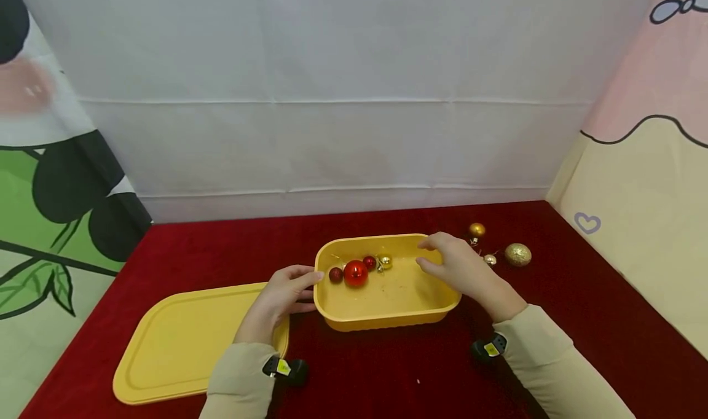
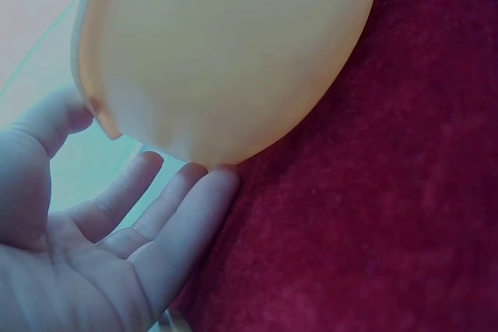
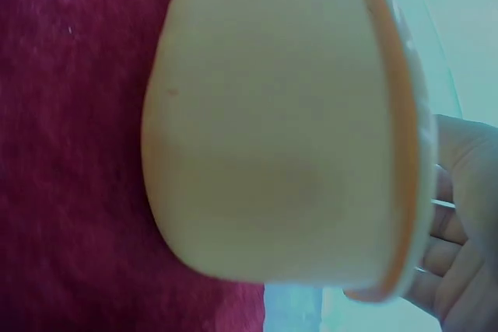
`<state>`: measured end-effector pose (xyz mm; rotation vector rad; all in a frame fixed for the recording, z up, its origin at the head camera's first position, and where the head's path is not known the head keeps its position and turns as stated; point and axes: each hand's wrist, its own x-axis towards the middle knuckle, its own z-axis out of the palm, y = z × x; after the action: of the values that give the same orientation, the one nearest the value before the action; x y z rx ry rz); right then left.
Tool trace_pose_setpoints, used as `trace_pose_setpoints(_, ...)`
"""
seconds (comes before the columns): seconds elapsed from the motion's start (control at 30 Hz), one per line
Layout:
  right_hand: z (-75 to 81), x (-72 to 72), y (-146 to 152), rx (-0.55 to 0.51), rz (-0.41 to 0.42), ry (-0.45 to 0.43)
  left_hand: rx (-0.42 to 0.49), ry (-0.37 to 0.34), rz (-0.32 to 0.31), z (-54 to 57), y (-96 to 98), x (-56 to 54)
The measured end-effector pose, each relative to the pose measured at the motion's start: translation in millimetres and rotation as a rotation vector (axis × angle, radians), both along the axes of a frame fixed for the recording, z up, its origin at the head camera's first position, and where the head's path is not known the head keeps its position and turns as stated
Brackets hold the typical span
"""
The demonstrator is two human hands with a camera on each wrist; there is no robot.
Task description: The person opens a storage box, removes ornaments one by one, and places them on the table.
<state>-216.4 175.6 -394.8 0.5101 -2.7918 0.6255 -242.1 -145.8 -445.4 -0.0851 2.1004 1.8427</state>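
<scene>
A yellow plastic tub [image 1: 381, 307] stands on the red cloth in the head view. In its left half lie a shiny red bauble [image 1: 356, 274], two smaller dark red baubles and a gold bauble [image 1: 386, 262]. My left hand [image 1: 281, 296] holds the tub's left end; in the left wrist view the thumb meets the rim and the fingertips touch the outer wall [image 2: 233, 52]. Over the tub's right end hovers my right hand [image 1: 461, 270], its thumb and fingers spread apart with nothing between them. The right wrist view shows that hand [image 3: 471, 223] past the rim, partly hidden.
A flat yellow lid [image 1: 182, 339] lies on the cloth at the left, partly under the left forearm. Beyond the right hand are a glittery gold bauble [image 1: 517, 255], a smooth gold one [image 1: 477, 229] and a small pale one [image 1: 490, 260]. A white sheet [image 1: 354, 148] hangs behind.
</scene>
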Motion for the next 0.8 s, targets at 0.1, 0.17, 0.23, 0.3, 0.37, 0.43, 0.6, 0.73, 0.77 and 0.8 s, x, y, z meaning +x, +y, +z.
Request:
trace_pose_setpoints(0.1,-3.1,-2.0,-6.1,0.007,0.02,0.002,0.003,-0.006,0.006,-1.3,0.9,-0.9)
trace_pose_setpoints(0.17,-5.2,-3.9,-9.7,0.008,0.034,0.003,0.008,-0.007,0.01,-1.9,1.3,-1.5)
trace_pose_setpoints(0.23,-7.5,-6.1,-13.0,0.011,0.048,0.006,0.009,-0.008,0.008,-2.4,1.3,-2.1)
trace_pose_setpoints(0.3,-9.6,-8.3,-15.9,0.013,0.062,0.011,0.01,-0.008,0.009,-2.7,1.3,-2.6)
trace_pose_setpoints(0.37,-11.3,-10.6,-18.6,0.02,0.074,0.014,0.01,-0.007,0.011,-2.7,1.4,-2.9)
trace_pose_setpoints(0.43,-12.7,-12.8,-21.3,0.029,0.089,0.009,0.008,-0.009,0.014,-2.5,1.2,-2.9)
trace_pose_setpoints(0.6,-15.2,-17.2,-28.2,0.061,0.118,-0.02,0.009,-0.015,0.019,-1.2,0.7,-2.2)
trace_pose_setpoints(0.73,-15.9,-18.7,-33.6,0.066,0.128,-0.036,0.015,-0.016,0.015,0.3,1.2,-1.2)
trace_pose_setpoints(0.77,-16.1,-19.0,-34.9,0.067,0.128,-0.04,0.016,-0.014,0.014,0.8,1.3,-1.0)
trace_pose_setpoints(0.8,-16.3,-19.1,-36.3,0.072,0.127,-0.043,0.016,-0.011,0.011,1.5,1.3,-0.3)
